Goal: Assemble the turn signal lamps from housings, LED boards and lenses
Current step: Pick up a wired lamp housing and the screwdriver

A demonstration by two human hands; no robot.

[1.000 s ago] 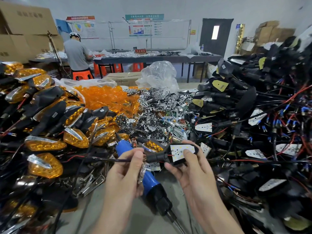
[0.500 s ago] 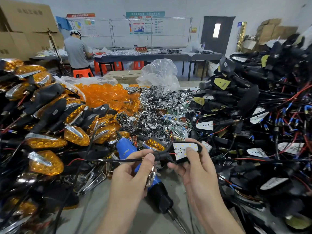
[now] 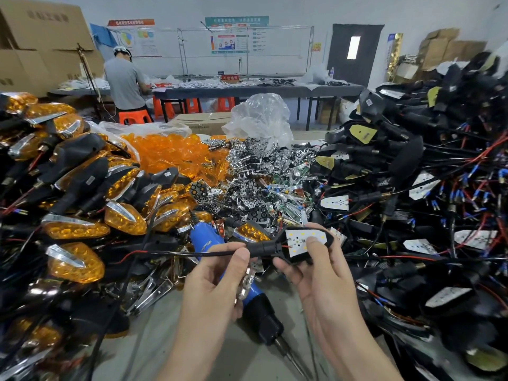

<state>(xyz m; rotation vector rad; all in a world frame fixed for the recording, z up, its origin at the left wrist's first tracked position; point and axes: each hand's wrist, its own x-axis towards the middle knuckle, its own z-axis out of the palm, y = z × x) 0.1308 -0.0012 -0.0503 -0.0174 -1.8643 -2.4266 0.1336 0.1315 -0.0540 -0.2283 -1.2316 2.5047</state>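
Observation:
My right hand [image 3: 321,276] grips a black lamp housing [image 3: 299,257] with a white LED board [image 3: 301,239] seated in it, thumb pressing on the board. My left hand [image 3: 217,281] pinches the housing's black stem [image 3: 261,250] where the wire [image 3: 192,253] leaves to the left, and also holds a small chrome piece [image 3: 244,281] against the palm. Loose orange lenses [image 3: 170,152] lie heaped at the back, chrome reflectors [image 3: 258,182] beside them.
Finished amber lamps [image 3: 74,229] pile up on the left. Wired black housings [image 3: 428,215] pile up on the right. A blue electric screwdriver [image 3: 209,243] lies under my hands on the grey table [image 3: 154,342]. A person [image 3: 123,78] works at a far bench.
The housing has lifted slightly and my right thumb has moved onto the LED board. My left hand has shifted its pinch along the stem.

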